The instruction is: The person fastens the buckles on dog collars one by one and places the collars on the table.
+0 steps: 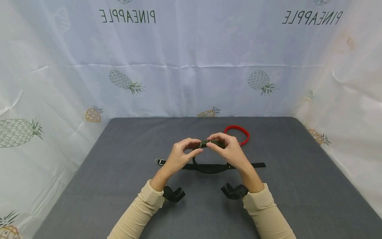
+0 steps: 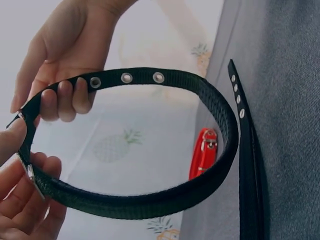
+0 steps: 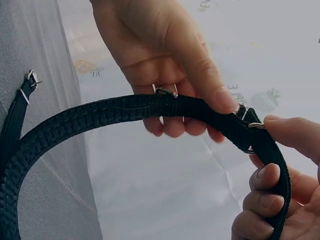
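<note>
Both hands hold a dark green collar (image 1: 204,144), raised above the table and bent into a loop. My left hand (image 1: 182,152) grips its buckle end; the metal D-ring (image 3: 166,92) shows beside those fingers. Thumb and fingers of my right hand (image 1: 229,152) pinch the strap end at the metal buckle (image 3: 252,125), where the strap overlaps it. Several metal eyelets (image 2: 127,78) line the strap in the left wrist view. The loop hangs down and overlaps a black collar (image 1: 258,165) lying straight across the table, its buckle (image 1: 161,162) at the left.
A red collar (image 1: 246,133), closed into a ring, lies behind my right hand. The grey table (image 1: 119,186) meets a pineapple-print curtain (image 1: 185,89) at the back and sides. Black wrist-worn devices (image 1: 174,194) project under both wrists, above the table's near part.
</note>
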A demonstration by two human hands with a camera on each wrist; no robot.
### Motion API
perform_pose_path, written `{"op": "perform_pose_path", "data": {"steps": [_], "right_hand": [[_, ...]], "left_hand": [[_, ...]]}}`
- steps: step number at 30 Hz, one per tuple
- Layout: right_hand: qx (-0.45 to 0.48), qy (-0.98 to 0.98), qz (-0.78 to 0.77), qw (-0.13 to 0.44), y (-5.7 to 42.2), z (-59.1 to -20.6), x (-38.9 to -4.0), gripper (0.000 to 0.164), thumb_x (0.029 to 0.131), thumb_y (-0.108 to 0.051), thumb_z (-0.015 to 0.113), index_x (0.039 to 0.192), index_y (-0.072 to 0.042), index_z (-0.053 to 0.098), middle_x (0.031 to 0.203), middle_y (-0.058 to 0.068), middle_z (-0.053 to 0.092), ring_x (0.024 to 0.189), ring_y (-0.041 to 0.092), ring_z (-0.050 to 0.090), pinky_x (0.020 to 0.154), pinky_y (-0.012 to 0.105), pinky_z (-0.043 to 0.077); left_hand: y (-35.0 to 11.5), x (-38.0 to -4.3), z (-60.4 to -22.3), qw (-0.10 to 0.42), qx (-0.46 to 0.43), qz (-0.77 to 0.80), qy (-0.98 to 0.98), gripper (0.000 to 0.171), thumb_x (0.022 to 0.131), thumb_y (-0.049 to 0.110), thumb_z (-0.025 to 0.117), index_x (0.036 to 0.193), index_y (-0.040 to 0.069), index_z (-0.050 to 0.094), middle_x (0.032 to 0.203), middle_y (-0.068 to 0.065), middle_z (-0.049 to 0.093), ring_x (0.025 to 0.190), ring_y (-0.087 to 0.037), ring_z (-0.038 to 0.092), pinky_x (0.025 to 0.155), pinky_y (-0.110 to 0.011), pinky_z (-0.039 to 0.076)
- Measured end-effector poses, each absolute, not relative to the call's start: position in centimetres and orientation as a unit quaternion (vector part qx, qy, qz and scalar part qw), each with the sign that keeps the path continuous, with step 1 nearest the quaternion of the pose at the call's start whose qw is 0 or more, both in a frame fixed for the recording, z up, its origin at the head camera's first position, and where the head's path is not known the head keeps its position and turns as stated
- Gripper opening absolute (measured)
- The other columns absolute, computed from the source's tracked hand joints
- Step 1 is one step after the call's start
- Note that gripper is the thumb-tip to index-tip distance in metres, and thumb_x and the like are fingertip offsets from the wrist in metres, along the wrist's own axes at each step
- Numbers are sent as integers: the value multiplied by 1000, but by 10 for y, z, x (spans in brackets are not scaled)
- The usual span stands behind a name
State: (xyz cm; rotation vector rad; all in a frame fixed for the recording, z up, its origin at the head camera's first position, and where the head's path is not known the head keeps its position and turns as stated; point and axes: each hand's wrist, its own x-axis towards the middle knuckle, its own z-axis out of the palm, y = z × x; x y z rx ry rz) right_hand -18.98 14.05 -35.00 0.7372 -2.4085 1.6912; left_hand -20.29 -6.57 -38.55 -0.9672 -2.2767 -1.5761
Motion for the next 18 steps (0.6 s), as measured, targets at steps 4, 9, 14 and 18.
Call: {"op": "perform_pose_path", "data": {"steps": [4,9,14,18], "right_hand": [[241,-792,557,54,142,-351,-190,18,91,-5,64,107,2,65,100,18,65,65,3,48,59,20,40],[252,-789,558,50,142,-351,-190,17,91,-4,63,107,2,62,99,16,64,65,3,48,60,20,41],[271,-783,558,46,141,-351,-191,17,92,-2,61,108,2,60,94,16,62,66,4,48,63,20,44],[278,-786,551,44,140,-351,-190,17,92,-2,60,108,2,59,94,20,63,68,4,50,65,21,45]], "left_hand": [[-65,-202,-384,124,-335,-547,-757,25,87,4,68,112,-1,66,104,-18,69,97,-27,68,86,-28,57],[-64,-201,-383,148,-338,-550,-749,25,85,2,70,110,-3,67,101,-19,70,93,-25,69,83,-27,58],[-64,-200,-383,155,-335,-545,-753,25,84,4,71,108,-2,69,97,-17,71,89,-23,69,81,-27,58],[-63,-199,-382,158,-334,-539,-757,25,84,5,72,107,-1,69,96,-16,71,88,-23,69,81,-27,58]]}}
